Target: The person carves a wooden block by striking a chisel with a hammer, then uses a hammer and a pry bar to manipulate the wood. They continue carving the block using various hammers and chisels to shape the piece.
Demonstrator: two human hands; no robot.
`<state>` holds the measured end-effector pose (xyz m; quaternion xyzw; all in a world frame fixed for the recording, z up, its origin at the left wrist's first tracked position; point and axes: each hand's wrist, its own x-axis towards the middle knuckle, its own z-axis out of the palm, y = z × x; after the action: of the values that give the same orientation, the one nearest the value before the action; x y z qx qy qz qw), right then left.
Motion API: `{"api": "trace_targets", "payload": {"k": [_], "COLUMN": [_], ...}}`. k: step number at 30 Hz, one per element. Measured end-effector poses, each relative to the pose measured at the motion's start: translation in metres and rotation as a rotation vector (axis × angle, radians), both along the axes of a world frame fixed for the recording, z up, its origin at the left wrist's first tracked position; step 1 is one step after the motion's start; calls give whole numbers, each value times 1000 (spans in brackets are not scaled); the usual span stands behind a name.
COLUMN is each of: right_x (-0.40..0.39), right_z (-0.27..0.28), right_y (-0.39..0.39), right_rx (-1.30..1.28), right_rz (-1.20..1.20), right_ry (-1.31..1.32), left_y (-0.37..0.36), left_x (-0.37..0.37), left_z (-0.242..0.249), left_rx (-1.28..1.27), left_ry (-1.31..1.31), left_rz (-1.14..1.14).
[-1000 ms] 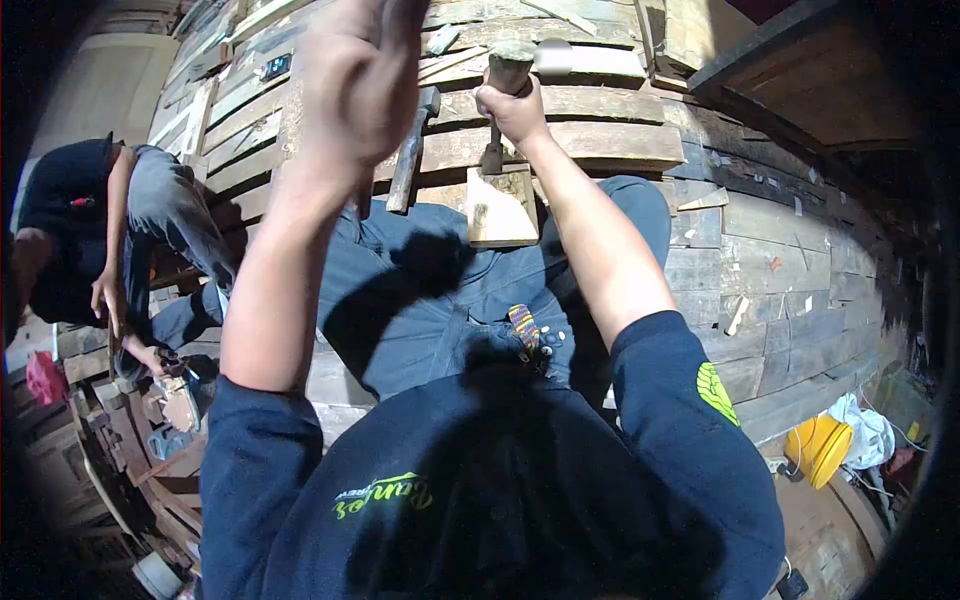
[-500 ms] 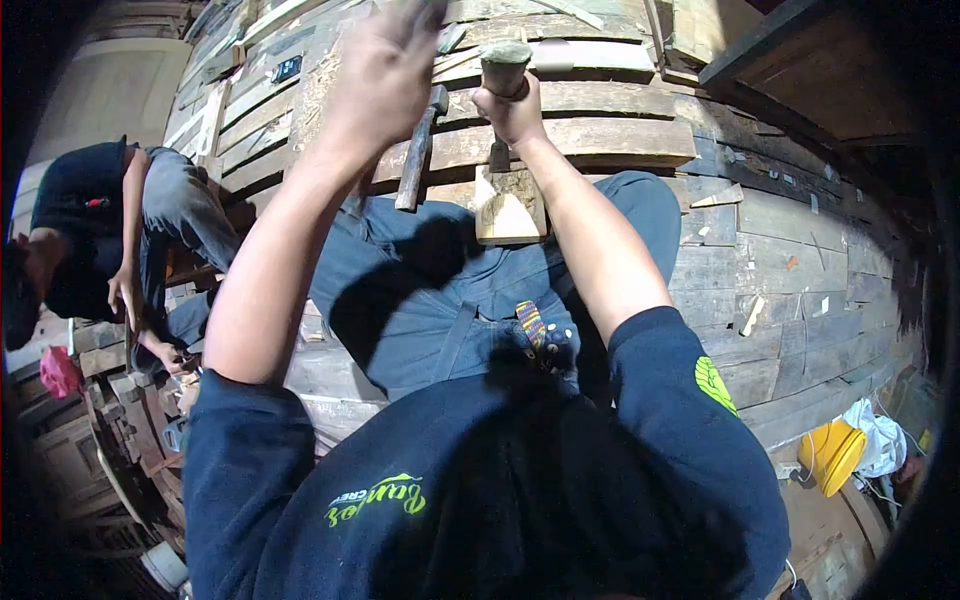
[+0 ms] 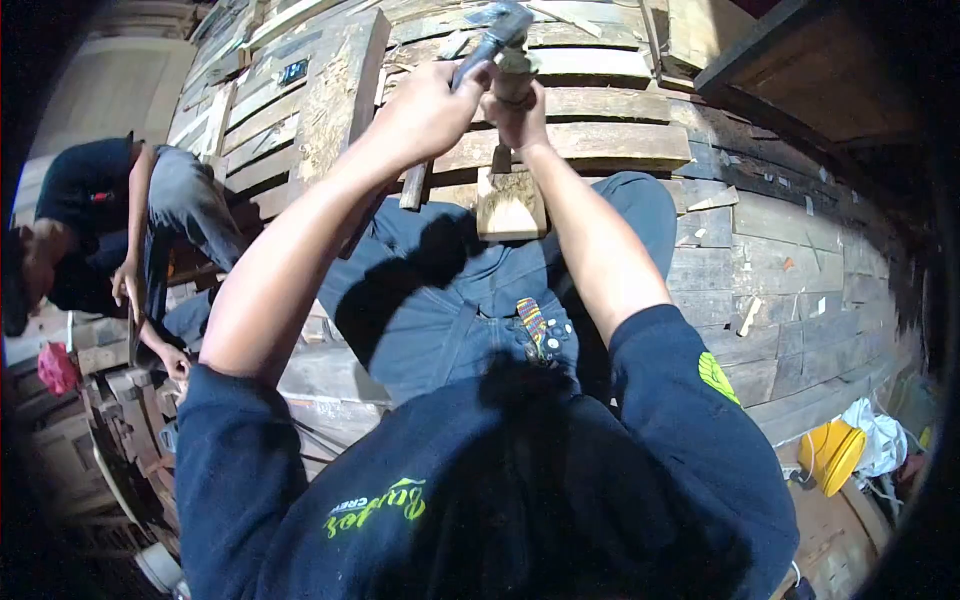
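Observation:
My left hand (image 3: pixel 432 108) is closed around the handle of a hammer (image 3: pixel 487 48), whose blurred head is over the top of the chisel's thick, worn handle. Whether the two touch is not clear. The fingers of my right hand (image 3: pixel 520 118) are wrapped round the chisel (image 3: pixel 502 158), held upright. Its blade meets the far part of a small wooden block (image 3: pixel 510 212) between my legs, where the surface looks dark and rough; the near part is pale. A second tool's wooden handle (image 3: pixel 414 187) shows beneath my left forearm, its head hidden.
Wooden slats (image 3: pixel 600 142) lie ahead, with a thick beam (image 3: pixel 345 95) bearing shavings on the left. A co-worker (image 3: pixel 90 200) sits at the far left. Grey floorboards (image 3: pixel 780 270) with scraps and a yellow container (image 3: pixel 832 455) are on the right.
My left hand has come down and to the right, bringing the hammer over the chisel. It now covers the second tool's head. My right hand and the block have barely moved.

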<state>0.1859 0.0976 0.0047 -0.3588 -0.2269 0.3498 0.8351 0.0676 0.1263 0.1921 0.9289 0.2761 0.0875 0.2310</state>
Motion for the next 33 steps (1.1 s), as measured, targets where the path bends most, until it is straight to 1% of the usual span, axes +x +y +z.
{"api": "trace_targets", "payload": {"k": [1,2,3,4,6,7,8,10,11,12,14,15,16,18,19,20,23,25,29,33], "right_x": [0,7,9,11,20,22,33,35,36,33,30,34,40,46,48,50,56,58,53,54], "right_z": [-10,-5,-12,-20,-1,2,-12,-7,-11,-2,5,3,0,-7,-10,-13,-19,-17,-11,-13], "right_y": [-4,-4,-1,0,-13,-17,-17,-26,-25,-30,-32,-33,-33,-30,-31,-31,-32,-32,-30,-33], "right_rx": [-79,-144,-69,-135,-237,-214,-238,-198,-247,-188,-198,-261,-246,-191,-97,-58,-1,56,1,23], "right_rz": [-32,-90,-73,-86,-84,-113,-17,-36,-78,-134,-243,-257,-285,-288,-279,-280,-272,-242,-191,-193], "right_ry": [-151,-311,-182,-95,-259,-294,-262,-141,-106,-111,-58,-35,-15,195,266,321,305,216,203,246], "left_y": [8,14,-5,-13,-12,-12,-9,-2,-2,-2,-27,-34,-39,-48,-52,-54,-58,-57,-53,-52], "left_x": [-8,-4,-8,-12,-22,-29,-34,-47,-55,-63,-69,-72,-75,-79,-81,-80,-81,-83,-83,-84], "left_z": [-10,-5,20,30,33,35,30,-7,-35,-59,-82,-98,-113,-129,-136,-137,-137,-137,-137,-136], "left_rx": [-163,-312,-613,-761,-734,-803,-801,-834,-870,-904,-1148,-1199,-1250,-1285,-1292,-1296,-1252,-1253,-1304,-1354], "left_ry": [-17,-42,-86,-244,-383,-346,-348,-106,-44,20,60,49,37,35,55,74,102,113,98,90], "left_rz": [77,131,270,294,318,358,354,448,429,408,537,566,595,575,585,592,575,570,587,605]}}
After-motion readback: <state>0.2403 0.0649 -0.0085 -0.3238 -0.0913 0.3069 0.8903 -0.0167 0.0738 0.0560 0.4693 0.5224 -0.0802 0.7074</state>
